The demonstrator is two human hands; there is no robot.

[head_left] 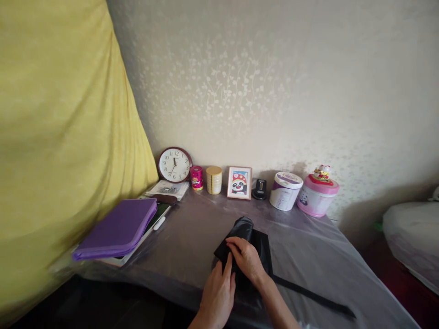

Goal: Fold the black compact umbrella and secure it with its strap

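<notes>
Hands partly hide the black fabric (near edge, seemingly, too)

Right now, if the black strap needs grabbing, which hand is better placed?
Right, probably. The right hand is nearer the black strap, which trails off to that side; the left hand would likely have to reach across it. Both are at the black fabric.

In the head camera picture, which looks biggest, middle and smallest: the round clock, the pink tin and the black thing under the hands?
1. Black thing, partly covered; being nearest may make it look bigger
2. Round clock
3. Pink tin
</notes>
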